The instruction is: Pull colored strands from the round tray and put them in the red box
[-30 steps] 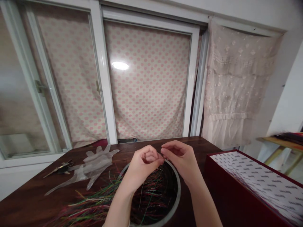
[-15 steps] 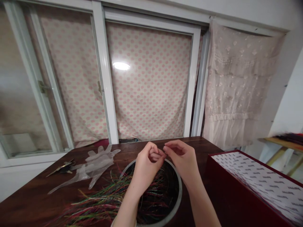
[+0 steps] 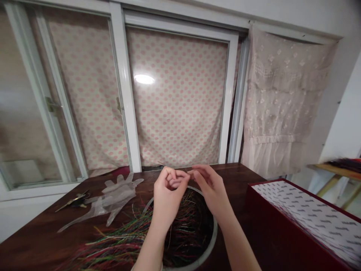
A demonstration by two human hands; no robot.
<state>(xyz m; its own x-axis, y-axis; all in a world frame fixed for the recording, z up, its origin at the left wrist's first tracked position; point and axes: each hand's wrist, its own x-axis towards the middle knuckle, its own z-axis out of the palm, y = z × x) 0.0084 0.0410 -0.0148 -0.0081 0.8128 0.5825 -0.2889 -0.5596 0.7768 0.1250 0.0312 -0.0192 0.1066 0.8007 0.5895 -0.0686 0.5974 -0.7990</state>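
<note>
Above a round, pale-rimmed container [image 3: 214, 233], my left hand [image 3: 170, 188] is closed, its thumb and index finger pinched together. My right hand [image 3: 207, 182] is also closed in a pinch, its fingertips meeting those of my left hand. Whatever lies between the fingertips is too small to make out. Many thin colourful strands [image 3: 118, 241] lie in the container and spill over its left side onto the dark wooden table [image 3: 36, 241]. My left forearm hides part of the strands and of the rim.
Clear plastic gloves [image 3: 115, 197] lie on the table's left, beside scissors [image 3: 73, 200] with dark handles. A dark red box [image 3: 282, 226] with a white printed lining stands at the right. Behind the table are curtained windows.
Both hands have shifted a little to the left. My right hand's fingertips have come closer to those of my left hand. The strands in the container show more between the forearms.
</note>
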